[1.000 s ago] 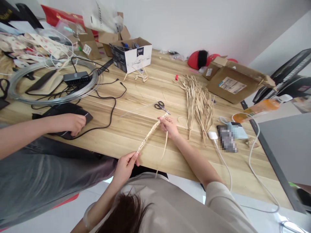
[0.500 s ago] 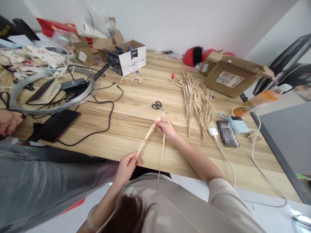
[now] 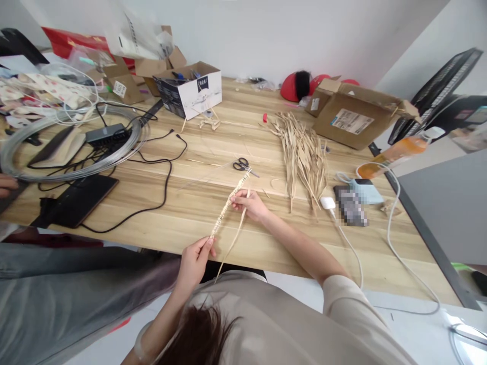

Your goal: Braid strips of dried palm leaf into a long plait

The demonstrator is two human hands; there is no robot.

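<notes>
Between my two hands a narrow woven straw strip (image 3: 221, 217) slants up and away over the table's front part. My left hand (image 3: 196, 257) pinches its lower end between thumb and fingers. Higher up, my right hand (image 3: 249, 204) is closed on the strip near its middle. A loose pale straw strand (image 3: 236, 235) hangs from the right hand down toward my lap. Thin ends stick out at the strip's far tip, close to black-handled scissors (image 3: 241, 163) lying on the table.
Dried straw leaves (image 3: 300, 152) lie to the right, before a cardboard box (image 3: 353, 114). A phone (image 3: 350, 205), a power bank (image 3: 367, 191) and a bottle (image 3: 403, 152) are farther right. Coiled wire (image 3: 72, 172), cables and a dark tablet (image 3: 83, 201) lie left. Another person's hand (image 3: 6, 185) shows at the left edge.
My right hand has slid down the woven strip, away from its far tip. The loose strand's lower end has swung left. The view has shifted slightly.
</notes>
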